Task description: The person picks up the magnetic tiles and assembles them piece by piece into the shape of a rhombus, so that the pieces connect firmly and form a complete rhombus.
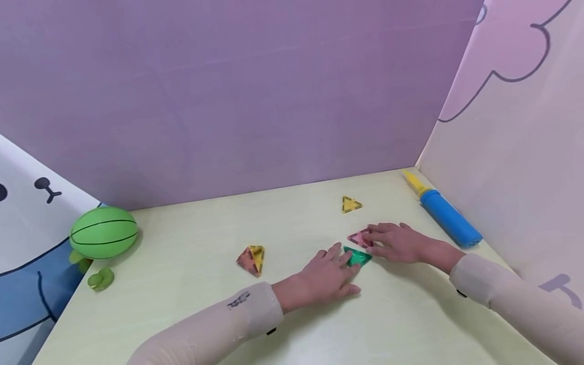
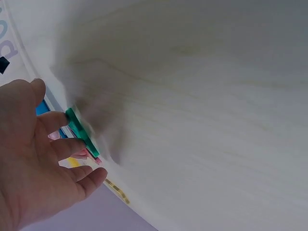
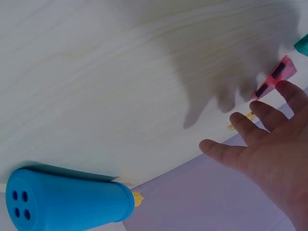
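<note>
My left hand (image 1: 325, 276) reaches over the table with fingers spread, its fingertips at a green triangular magnetic tile (image 1: 358, 258). In the left wrist view, two fingers meet the edge of that green tile (image 2: 82, 132). Just behind it lies a pink triangular tile (image 1: 358, 238), partly covered by my right hand (image 1: 398, 242). The right wrist view has the right fingers extended, one fingertip at the pink tile (image 3: 275, 79). Farther back a yellow triangular tile (image 1: 351, 204) lies flat and apart from both hands.
Left of the hands stands a small red and yellow pyramid of tiles (image 1: 252, 260). A blue hand pump (image 1: 449, 217) with a yellow nozzle lies along the right edge. At the far left are a green balloon (image 1: 105, 233) and a curled green piece (image 1: 101, 279). Walls border the table.
</note>
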The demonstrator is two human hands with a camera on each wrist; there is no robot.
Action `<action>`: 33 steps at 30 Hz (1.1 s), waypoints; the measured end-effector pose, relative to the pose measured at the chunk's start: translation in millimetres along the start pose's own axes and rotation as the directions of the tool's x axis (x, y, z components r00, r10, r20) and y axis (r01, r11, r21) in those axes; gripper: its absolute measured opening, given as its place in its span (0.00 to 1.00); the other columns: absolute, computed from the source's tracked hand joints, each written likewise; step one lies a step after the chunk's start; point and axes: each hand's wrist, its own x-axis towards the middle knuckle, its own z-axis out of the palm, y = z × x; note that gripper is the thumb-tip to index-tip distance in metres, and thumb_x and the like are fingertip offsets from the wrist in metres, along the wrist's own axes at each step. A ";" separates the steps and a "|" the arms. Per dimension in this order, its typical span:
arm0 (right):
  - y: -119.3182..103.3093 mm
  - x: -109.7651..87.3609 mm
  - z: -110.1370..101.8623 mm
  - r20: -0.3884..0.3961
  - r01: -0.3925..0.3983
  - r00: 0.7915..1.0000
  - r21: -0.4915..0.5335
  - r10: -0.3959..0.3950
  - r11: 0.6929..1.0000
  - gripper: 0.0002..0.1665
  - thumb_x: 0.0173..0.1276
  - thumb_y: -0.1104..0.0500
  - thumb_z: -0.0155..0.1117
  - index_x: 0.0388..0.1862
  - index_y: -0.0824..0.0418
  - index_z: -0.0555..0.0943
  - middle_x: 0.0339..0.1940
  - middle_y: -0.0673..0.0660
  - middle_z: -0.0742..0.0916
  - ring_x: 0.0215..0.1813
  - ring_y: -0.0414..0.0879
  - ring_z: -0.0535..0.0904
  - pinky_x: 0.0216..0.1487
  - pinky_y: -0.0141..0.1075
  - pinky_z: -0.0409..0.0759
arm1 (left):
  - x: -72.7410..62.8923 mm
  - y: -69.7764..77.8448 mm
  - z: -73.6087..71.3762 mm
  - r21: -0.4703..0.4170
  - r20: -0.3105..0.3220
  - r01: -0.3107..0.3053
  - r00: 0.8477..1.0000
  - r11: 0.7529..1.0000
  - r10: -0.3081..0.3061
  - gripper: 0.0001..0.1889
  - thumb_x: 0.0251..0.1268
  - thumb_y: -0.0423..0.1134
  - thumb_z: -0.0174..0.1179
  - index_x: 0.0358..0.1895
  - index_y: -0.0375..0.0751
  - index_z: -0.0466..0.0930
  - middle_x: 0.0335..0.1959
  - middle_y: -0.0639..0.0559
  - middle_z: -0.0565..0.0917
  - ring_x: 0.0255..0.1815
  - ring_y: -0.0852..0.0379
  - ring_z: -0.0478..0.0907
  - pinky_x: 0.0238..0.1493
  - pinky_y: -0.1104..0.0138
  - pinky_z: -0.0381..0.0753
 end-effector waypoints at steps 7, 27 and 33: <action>0.4 -1.4 -0.5 0.017 0.017 1.000 0.027 -0.017 0.999 0.36 0.74 0.33 0.52 0.73 0.51 0.72 0.76 0.62 0.71 0.76 0.67 0.64 0.63 0.77 0.58 | 3.1 2.3 -4.1 -0.005 0.004 -0.004 1.000 1.000 0.004 0.35 0.75 0.70 0.34 0.79 0.62 0.55 0.82 0.52 0.53 0.84 0.43 0.44 0.76 0.49 0.61; 2.2 17.5 -10.8 -0.031 0.011 0.999 0.028 -0.010 1.000 0.27 0.71 0.46 0.63 0.60 0.63 0.80 0.63 0.68 0.81 0.65 0.68 0.74 0.60 0.64 0.75 | 17.5 1.6 -0.1 -0.001 -0.014 0.060 0.998 0.998 -0.060 0.39 0.74 0.71 0.32 0.81 0.54 0.52 0.83 0.49 0.52 0.84 0.42 0.44 0.76 0.51 0.62; -1.4 24.6 -14.5 0.049 -0.045 0.998 -0.001 0.045 0.999 0.31 0.69 0.44 0.64 0.62 0.64 0.79 0.66 0.69 0.78 0.66 0.69 0.71 0.60 0.65 0.74 | 20.8 1.9 0.7 -0.005 0.003 0.074 0.997 0.997 -0.074 0.40 0.74 0.72 0.33 0.81 0.54 0.52 0.83 0.49 0.52 0.84 0.42 0.44 0.76 0.51 0.61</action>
